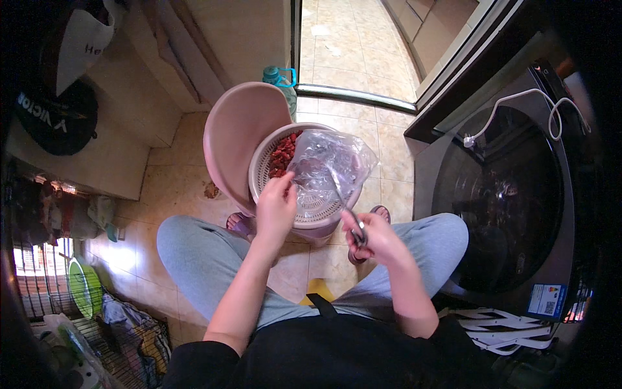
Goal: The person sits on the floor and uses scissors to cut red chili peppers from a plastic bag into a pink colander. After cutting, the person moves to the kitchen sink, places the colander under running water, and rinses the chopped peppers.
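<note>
A clear plastic bag (335, 146) lies across a pale slotted colander (318, 211), covering much of it. Small dark-red chopped pieces (282, 158) show at the colander's left side; what exactly they are cannot be told. My left hand (278, 202) pinches the near left edge of the bag above the colander. In my right hand (374, 237) is a pair of scissors (358, 227), its blades reaching up over the bag. The colander rests on a pink plastic base (316, 234) between my knees.
A pink curved plastic panel (243, 141) rises at the colander's left. Behind it stands a bottle with a teal cap (272, 74). A front-loading appliance (495, 194) with a white power cord (495, 104) is on the right. A wire rack (131, 335) stands lower left.
</note>
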`<state>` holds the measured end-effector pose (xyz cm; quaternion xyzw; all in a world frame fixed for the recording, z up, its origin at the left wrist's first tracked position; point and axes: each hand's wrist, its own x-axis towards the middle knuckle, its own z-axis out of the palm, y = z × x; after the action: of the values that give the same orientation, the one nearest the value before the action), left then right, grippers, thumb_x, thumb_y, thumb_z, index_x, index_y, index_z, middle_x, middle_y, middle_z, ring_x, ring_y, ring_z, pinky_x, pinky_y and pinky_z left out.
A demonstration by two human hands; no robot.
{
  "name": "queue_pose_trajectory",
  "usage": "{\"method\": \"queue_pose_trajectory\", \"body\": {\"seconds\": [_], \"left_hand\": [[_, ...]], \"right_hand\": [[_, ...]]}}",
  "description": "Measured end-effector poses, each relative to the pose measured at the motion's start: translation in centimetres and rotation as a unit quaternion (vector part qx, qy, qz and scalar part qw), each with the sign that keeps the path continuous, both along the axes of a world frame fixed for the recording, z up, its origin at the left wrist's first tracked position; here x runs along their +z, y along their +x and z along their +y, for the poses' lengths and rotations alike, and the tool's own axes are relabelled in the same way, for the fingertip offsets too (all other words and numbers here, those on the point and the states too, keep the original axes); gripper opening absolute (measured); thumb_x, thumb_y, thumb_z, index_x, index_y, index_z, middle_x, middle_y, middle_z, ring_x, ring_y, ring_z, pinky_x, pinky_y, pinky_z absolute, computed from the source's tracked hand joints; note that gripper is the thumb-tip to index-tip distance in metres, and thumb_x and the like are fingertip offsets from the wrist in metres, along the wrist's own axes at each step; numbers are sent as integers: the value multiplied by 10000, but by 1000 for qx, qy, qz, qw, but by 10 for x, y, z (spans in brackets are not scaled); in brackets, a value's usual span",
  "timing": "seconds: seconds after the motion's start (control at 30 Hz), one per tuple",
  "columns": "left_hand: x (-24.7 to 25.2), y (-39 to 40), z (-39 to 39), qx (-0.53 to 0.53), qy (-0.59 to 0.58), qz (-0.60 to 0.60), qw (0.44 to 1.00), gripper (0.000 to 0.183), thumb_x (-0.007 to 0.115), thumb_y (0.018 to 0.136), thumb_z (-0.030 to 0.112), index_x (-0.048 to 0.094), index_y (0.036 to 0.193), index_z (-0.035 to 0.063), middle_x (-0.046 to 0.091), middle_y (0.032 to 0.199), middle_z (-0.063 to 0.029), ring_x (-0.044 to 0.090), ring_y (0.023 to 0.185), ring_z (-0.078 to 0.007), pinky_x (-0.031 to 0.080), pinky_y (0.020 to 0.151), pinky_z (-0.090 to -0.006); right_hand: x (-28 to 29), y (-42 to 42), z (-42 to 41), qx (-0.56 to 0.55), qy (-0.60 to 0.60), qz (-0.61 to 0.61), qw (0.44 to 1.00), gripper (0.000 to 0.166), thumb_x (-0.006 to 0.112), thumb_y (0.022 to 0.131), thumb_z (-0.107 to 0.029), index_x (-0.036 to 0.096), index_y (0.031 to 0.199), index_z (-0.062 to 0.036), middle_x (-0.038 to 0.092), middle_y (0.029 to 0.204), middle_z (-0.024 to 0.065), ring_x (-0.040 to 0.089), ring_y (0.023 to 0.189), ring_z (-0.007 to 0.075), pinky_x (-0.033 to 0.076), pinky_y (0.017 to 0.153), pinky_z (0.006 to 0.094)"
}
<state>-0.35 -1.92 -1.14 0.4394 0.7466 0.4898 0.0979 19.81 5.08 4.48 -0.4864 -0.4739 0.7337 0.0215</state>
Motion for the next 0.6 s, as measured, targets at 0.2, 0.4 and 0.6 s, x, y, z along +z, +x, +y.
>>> {"method": "queue_pose_trajectory", "body": {"seconds": [0.2, 0.4, 0.6], "left_hand": [[-19, 14, 75, -176, 5, 188, 966, 187, 576, 817, 87, 675, 934, -20, 658, 964, -181, 630, 860, -351, 509, 763, -418], [-50, 14, 132, -114, -277, 224, 928, 145, 574, 778, 81, 682, 828, -1, 654, 923, -202, 675, 824, -328, 549, 701, -404], [-66, 22, 150, -83, -294, 209, 929, 192, 536, 791, 84, 679, 876, -10, 649, 916, -207, 668, 849, -345, 545, 736, -415]], "right_hand": [[21, 0, 38, -28, 42, 34, 998, 397, 584, 907, -420, 553, 827, -33, 540, 607, 25, 510, 468, 87, 288, 343, 204], [18, -1, 45, -16, 45, 58, 997, 432, 574, 896, -478, 564, 833, -51, 544, 620, 22, 516, 485, 81, 290, 343, 198], [16, 4, 40, -20, 24, 77, 997, 426, 577, 899, -466, 567, 837, -44, 549, 624, 25, 522, 488, 80, 293, 343, 196]]}}
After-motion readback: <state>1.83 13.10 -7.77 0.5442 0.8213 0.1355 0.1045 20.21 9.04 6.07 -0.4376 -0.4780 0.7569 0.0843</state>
